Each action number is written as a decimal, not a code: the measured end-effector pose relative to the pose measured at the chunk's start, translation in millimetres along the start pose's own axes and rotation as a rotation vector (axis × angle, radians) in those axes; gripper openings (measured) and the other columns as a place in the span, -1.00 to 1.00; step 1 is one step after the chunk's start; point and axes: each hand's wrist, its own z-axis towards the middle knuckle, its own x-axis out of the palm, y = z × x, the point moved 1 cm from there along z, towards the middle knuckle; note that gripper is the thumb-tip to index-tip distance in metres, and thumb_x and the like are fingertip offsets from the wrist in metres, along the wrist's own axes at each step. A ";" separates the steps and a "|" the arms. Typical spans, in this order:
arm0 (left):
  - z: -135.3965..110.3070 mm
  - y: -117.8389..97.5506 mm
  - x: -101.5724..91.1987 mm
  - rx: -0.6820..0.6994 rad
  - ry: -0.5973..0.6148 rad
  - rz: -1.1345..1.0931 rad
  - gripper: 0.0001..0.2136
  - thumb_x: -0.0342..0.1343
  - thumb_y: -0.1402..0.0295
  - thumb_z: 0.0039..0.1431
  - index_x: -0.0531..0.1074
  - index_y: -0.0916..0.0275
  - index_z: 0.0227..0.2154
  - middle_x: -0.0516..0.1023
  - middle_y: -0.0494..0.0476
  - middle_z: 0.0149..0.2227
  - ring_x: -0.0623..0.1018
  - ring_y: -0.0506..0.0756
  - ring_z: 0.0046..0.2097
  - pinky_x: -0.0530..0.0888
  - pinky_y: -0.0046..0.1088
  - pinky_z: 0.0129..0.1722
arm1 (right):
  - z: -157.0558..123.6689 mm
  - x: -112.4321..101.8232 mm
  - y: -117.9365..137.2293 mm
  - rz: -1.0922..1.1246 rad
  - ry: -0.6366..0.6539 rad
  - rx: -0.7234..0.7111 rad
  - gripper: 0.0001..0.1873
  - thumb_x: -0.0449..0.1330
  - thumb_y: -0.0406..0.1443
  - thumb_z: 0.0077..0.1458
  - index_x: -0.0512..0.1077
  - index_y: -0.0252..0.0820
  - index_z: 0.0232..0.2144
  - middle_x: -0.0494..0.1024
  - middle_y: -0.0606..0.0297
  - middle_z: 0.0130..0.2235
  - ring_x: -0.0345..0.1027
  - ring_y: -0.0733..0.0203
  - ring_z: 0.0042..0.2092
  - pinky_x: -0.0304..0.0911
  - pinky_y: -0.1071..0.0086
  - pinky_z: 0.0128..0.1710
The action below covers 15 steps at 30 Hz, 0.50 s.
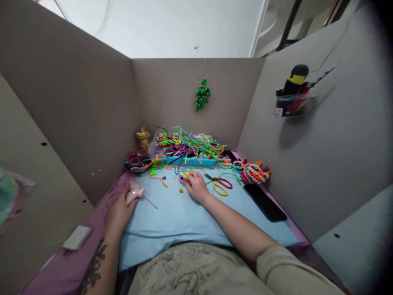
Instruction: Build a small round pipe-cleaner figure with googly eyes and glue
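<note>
My left hand is closed around a small pink glue gun at the left of the blue cloth. A thin whitish stick juts from it toward the lower right. In the middle, my right hand has its fingers closed on a small multicoloured braided yarn piece, partly hidden beneath them. A little orange bit lies just in front of that piece. Right of this hand, scissors with red and yellow handles rest with their blades pointing away from me.
A blue tray heaped with bright cords stands at the back. Colourful braided rings and a black phone lie at the right. A dark bowl sits at the left. Grey panels enclose the table; a green ornament hangs ahead.
</note>
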 end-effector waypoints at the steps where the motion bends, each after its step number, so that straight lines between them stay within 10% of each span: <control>1: -0.1 0.2 0.3 0.000 -0.007 0.001 -0.49 0.01 0.16 0.06 0.22 0.28 0.05 0.47 0.30 -0.07 0.48 0.23 -0.09 0.37 -0.35 -0.19 | -2.3 -0.4 2.5 -0.017 0.042 -0.037 -0.88 0.10 -0.32 0.05 0.43 -0.18 -0.35 0.40 0.16 -0.22 0.16 0.10 -0.09 0.10 0.25 -0.08; 15: -0.7 -4.0 -2.2 0.027 0.002 0.061 -0.51 -0.01 0.13 0.06 0.26 0.31 0.02 0.49 0.33 -0.13 0.50 0.25 -0.13 0.38 -0.34 -0.24 | -4.1 11.1 13.7 -0.229 0.283 -0.131 -0.82 0.07 -0.34 0.06 0.49 -0.22 -0.41 0.44 0.10 -0.22 0.15 0.05 -0.12 0.13 0.25 -0.18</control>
